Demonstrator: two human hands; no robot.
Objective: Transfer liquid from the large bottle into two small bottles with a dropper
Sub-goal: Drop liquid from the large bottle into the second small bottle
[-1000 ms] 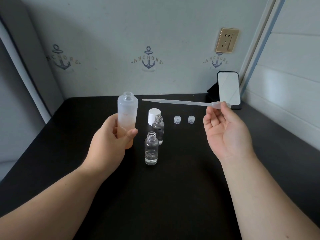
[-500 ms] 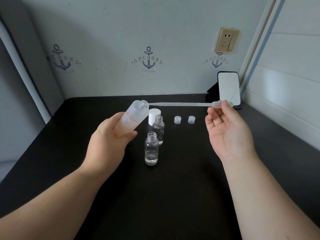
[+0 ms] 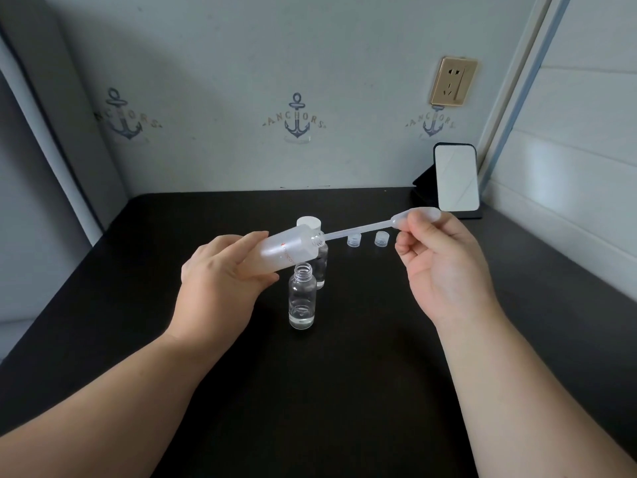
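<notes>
Two bare forearms reach in over the black desk (image 3: 344, 391). Nearest of the standing things is a clear small bottle (image 3: 302, 298), open-topped and upright, with a thin layer of liquid at its bottom; everything else is placed from it.

Just to its left, the left hand (image 3: 220, 281) is wrapped around the lower body of the frosted large bottle (image 3: 287, 250), thumb underneath and fingers over the top. The bottle is tilted steeply, with its open mouth pointing right and slightly up, above and just behind the small bottle.

To the right of the small bottle, the right hand (image 3: 444, 267) is raised, palm toward the camera, with its fingers curled and its thumb and fingertips pinching the bulb end of the dropper (image 3: 379, 225). The dropper slopes down to the left, and its tip enters the mouth of the large bottle.

Directly behind the small bottle stands a second small bottle (image 3: 320, 267), partly hidden by the large one. Behind that is a white cap (image 3: 309, 222). Two small clear caps (image 3: 354, 240) (image 3: 381, 238) sit on the desk behind and to the right, under the dropper's stem. Farther right, by the wall, a phone (image 3: 455, 181) leans upright on a stand.
</notes>
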